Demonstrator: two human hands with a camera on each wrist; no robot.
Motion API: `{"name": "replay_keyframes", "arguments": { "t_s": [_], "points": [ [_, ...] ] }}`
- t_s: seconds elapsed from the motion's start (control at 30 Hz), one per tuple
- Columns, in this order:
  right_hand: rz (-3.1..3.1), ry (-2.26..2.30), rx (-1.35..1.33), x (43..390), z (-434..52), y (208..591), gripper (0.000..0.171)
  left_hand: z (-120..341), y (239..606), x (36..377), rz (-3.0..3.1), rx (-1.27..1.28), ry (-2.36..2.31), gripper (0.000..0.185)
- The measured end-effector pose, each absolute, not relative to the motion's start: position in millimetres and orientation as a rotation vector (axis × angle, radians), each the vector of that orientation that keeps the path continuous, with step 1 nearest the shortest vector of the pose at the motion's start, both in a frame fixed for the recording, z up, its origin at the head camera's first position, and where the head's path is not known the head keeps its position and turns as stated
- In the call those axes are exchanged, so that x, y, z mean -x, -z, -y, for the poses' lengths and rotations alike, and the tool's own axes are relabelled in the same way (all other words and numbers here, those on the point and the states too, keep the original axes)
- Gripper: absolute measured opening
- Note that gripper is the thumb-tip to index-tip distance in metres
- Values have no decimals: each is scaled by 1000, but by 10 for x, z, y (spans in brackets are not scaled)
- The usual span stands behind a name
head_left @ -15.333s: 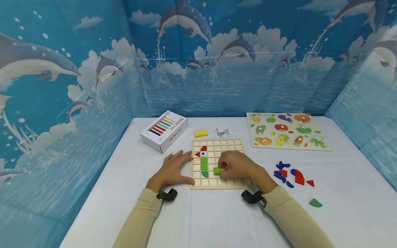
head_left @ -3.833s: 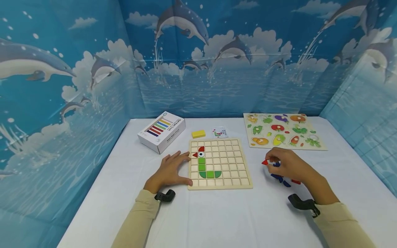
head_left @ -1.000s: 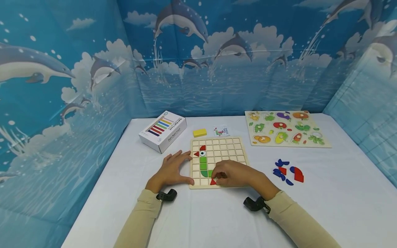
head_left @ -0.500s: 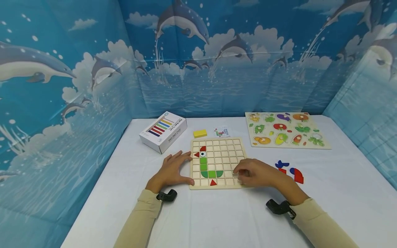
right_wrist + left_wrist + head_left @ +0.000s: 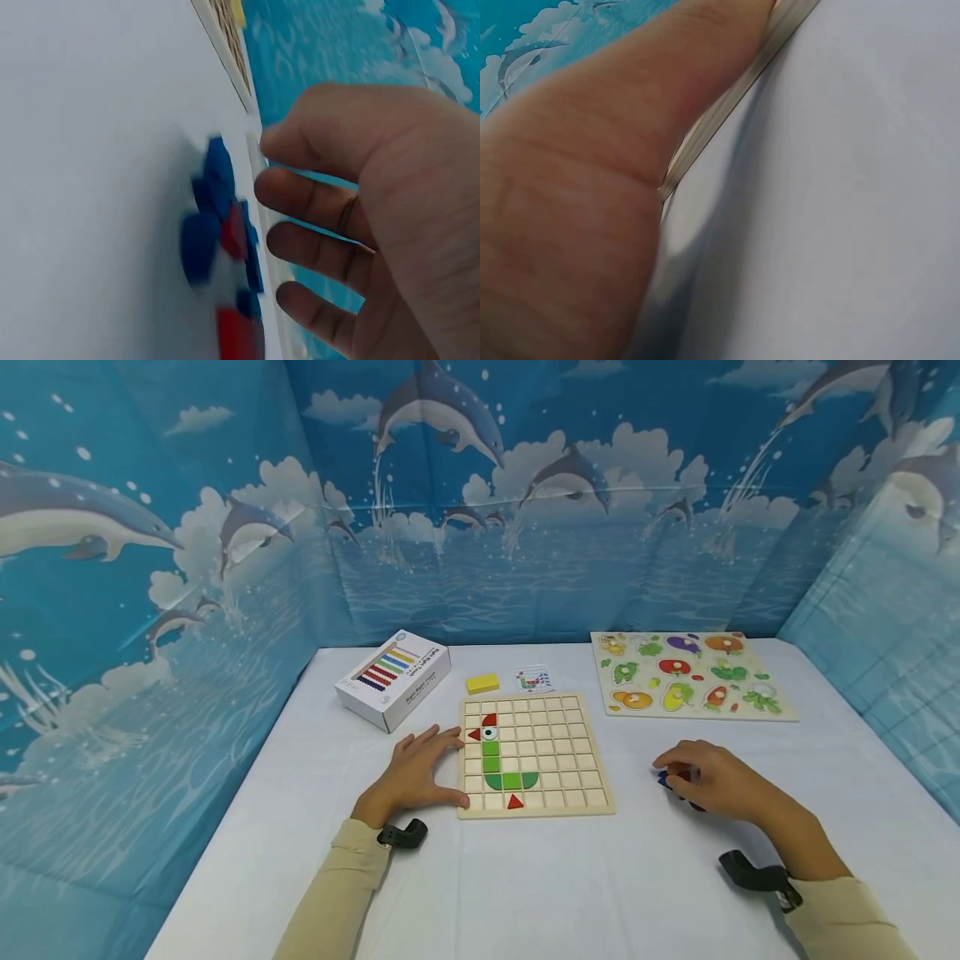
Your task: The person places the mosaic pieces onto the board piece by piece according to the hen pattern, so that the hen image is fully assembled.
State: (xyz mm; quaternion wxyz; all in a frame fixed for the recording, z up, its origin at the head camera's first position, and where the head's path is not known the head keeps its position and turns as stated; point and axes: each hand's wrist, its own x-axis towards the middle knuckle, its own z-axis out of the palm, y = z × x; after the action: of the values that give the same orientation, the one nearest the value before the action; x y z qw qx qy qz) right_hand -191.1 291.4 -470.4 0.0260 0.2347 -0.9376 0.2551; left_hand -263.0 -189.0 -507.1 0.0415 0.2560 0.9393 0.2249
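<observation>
five green pieces (image 5: 491, 764) sit on the grid board (image 5: 551, 748), at centre, left hand (image 5: 408, 777) spread along its left edge, touching, not gripping. out right, the right hand (image 5: 717, 783) hangs over loose blue pieces (image 5: 200, 244), fingers bent and parted, nothing in its grasp! picking a piece looks like the step; the next move probably wants a neat thumb-and-finger pinch. white cloth (image 5: 525, 893) underneath, dolphin-print sheets (image 5: 480, 585) walling the back and sides.

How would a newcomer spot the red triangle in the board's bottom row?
Find the gridded wooden board the left hand touches. In its bottom row, directly below the lowest green square, lies the red triangle. It is that row's only piece.
</observation>
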Motion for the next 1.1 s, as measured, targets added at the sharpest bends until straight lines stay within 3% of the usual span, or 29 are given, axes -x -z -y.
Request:
{"name": "replay_keyframes", "arguments": {
  "t_s": [0.43,1.1],
  "points": [
    [3087,-777,-350,1837,-3432,4703,34,1893,5071,2631,-2878,-786,-692,97],
    [3093,-759,-258,1852,-3566,4794,28,1894,5046,2606,-2865,-795,-684,96]
  ]
}}
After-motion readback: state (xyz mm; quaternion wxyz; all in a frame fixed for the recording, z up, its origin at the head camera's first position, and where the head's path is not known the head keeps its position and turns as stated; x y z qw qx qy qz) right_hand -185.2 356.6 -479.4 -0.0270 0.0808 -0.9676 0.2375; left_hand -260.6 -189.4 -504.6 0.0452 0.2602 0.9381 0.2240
